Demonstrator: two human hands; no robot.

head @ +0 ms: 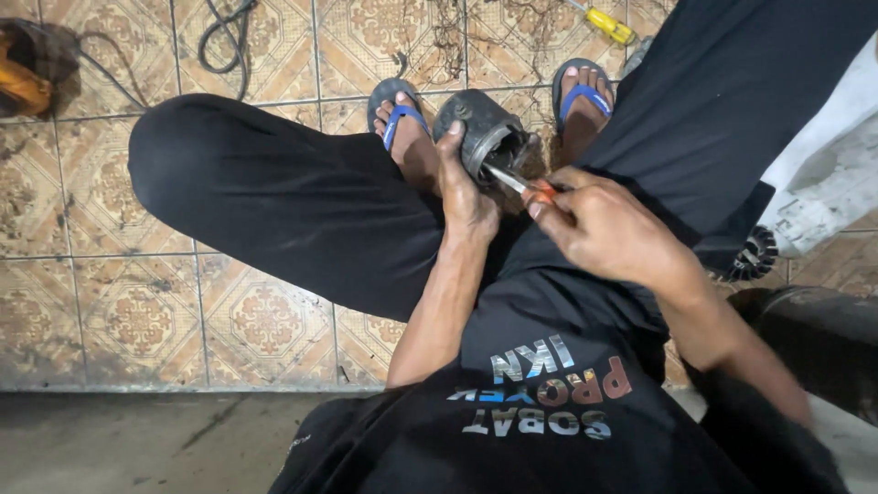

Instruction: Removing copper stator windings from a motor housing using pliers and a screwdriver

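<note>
Pinching an orange-handled screwdriver (521,183) between closed fingertips, the right hand (604,229) angles its metal shaft into the open mouth of a dark, grimy motor housing (485,133) just above frame centre. The left hand (466,197) wraps the housing's near side, fingers clamped on it, likely steadying it against the push of the tool. Two feet in blue-strapped sandals (398,114) flank the housing on the patterned tile floor (137,311). One yellow tool (610,25) lies at top; one black cable (224,37) loops upper left.

Left hand (465,187) grips dark metal housing (485,135); right hand (599,224) pokes orange-handled screwdriver (517,181) into its opening, above tiled floor (137,302).
</note>
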